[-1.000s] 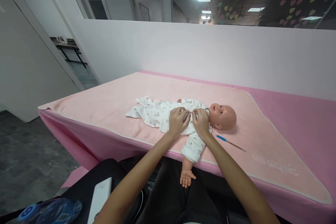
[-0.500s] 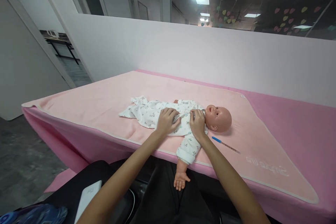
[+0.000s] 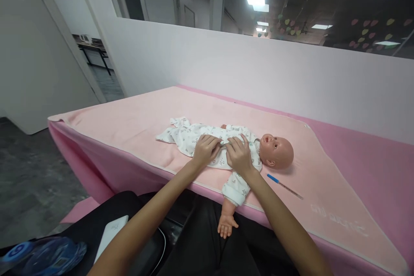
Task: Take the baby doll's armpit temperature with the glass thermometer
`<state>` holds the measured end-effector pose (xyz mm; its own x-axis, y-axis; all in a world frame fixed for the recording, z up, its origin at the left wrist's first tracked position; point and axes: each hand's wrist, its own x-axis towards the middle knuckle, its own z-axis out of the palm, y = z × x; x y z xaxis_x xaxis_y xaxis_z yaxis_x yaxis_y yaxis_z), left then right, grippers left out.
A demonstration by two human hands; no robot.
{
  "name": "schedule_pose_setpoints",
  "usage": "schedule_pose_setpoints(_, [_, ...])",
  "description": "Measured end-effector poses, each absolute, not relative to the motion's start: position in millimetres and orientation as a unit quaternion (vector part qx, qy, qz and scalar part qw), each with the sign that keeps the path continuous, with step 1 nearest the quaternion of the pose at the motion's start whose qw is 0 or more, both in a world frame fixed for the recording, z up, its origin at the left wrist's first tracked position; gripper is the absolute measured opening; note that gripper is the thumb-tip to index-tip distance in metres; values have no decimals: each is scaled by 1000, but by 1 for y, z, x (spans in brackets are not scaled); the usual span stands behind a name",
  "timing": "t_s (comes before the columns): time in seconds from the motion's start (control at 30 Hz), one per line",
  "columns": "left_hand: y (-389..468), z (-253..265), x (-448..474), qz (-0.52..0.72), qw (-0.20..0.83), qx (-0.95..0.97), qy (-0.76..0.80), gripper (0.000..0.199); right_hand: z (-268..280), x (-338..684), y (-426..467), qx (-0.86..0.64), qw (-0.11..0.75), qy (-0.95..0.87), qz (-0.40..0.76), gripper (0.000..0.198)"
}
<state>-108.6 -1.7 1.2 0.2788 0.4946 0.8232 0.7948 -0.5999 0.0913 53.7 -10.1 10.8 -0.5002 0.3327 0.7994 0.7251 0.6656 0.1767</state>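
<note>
A baby doll (image 3: 277, 153) lies on its back, its head to the right, dressed in a white patterned onesie (image 3: 190, 138). My left hand (image 3: 206, 151) is closed on the front of the onesie at the belly, thumb and fingers pinched together. Just beside it, my right hand (image 3: 239, 154) grips the cloth at the chest with bent fingers. The fingertips of both hands almost meet at the garment's front opening. Whatever fastening lies under them is too small to make out. One doll arm (image 3: 228, 220) hangs over the table's near edge.
A pink mat (image 3: 129, 125) covers the table. A blue-capped pen-like stick (image 3: 284, 186) lies near the doll's head. At the lower left, a white flat object (image 3: 111, 233) and a water bottle (image 3: 48, 255) rest on a black seat (image 3: 126, 207). A white wall (image 3: 207, 64) stands behind.
My right hand has moved left, from near the doll's neck down to the chest, closer to my left hand. The whole view has shifted slightly.
</note>
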Motion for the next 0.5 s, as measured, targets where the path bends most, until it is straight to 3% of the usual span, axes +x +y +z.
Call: schedule_pose_setpoints(0.5, [-1,-3,-108,-448,150,-766,-436,20,9,46,-7,-352,399,-828,-176,10])
